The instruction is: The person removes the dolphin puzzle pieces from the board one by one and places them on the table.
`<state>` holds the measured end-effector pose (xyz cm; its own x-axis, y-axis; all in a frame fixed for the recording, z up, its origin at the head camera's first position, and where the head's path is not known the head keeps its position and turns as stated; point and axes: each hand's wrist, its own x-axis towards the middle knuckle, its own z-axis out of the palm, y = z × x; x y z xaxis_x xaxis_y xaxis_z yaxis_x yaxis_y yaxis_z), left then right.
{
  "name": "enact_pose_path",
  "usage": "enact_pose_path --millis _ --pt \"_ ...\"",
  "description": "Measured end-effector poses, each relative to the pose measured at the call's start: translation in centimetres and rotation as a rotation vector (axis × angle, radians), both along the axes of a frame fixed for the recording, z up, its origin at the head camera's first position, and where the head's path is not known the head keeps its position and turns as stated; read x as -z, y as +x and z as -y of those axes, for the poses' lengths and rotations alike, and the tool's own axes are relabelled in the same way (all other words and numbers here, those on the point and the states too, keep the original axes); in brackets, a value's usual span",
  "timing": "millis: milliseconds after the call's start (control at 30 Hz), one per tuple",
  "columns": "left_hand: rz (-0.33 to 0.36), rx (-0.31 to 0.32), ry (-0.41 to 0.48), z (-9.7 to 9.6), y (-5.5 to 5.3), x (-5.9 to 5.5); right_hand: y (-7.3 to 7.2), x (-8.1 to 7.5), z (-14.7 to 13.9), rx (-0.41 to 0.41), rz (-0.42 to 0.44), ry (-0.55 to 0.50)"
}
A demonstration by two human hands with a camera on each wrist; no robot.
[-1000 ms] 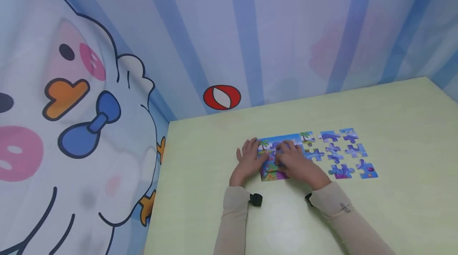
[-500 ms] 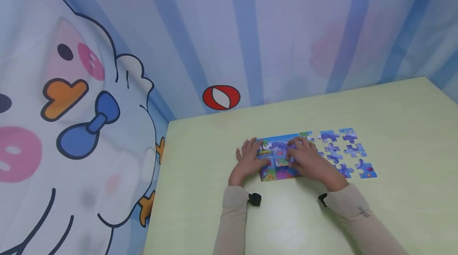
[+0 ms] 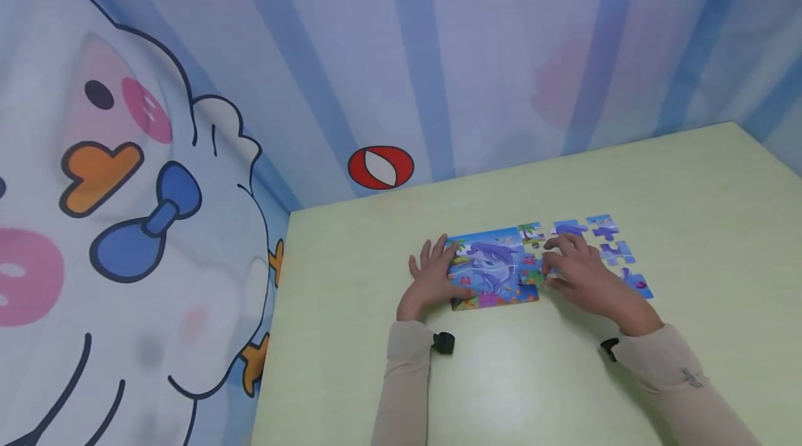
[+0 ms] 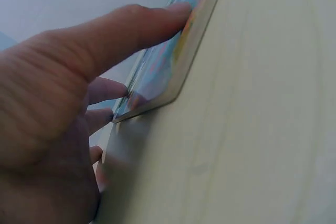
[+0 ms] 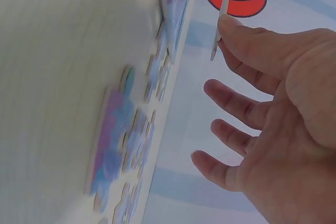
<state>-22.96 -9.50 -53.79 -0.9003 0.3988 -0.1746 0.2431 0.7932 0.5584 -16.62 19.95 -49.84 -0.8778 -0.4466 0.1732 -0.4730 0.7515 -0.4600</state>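
In the head view, a puzzle board (image 3: 491,261) with a dolphin picture lies flat on the table. My left hand (image 3: 432,282) rests at its left end with fingers spread, the thumb on its near edge; the left wrist view shows the thumb (image 4: 157,22) on top and fingertips at the edge. My right hand (image 3: 585,275) is off the board's right end. Between thumb and forefinger it pinches a thin puzzle piece (image 5: 216,45), seen edge-on and raised in the right wrist view. In the head view this piece (image 3: 534,277) shows green and red.
Loose puzzle pieces (image 3: 617,252) lie to the right of the board, some hidden under my right hand. The pale table (image 3: 351,335) meets a striped wall sheet (image 3: 489,49) at the back, and a printed duck (image 3: 163,223) stands at the left.
My right hand has moved right from over the board, carrying the puzzle piece to its right end and baring the dolphin picture. The left hand stays at the left end.
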Motion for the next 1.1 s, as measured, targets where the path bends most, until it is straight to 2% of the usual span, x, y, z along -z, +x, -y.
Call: enact_pose_path --millis 267,533,767,1100 --pt "0.008 -0.008 0.05 0.1 0.2 -0.1 1.3 0.6 -1.7 -0.004 0.004 0.006" --pt "0.002 -0.006 0.041 0.2 0.0 -0.2 2.0 1.8 -2.4 -0.018 0.014 0.03" --pt "-0.004 -0.011 0.046 0.2 -0.2 0.0 2.0 2.0 -2.5 -0.032 -0.003 0.042" --pt "0.003 -0.01 0.062 0.2 -0.1 0.0 2.0 1.9 -2.3 -0.005 0.036 0.055"
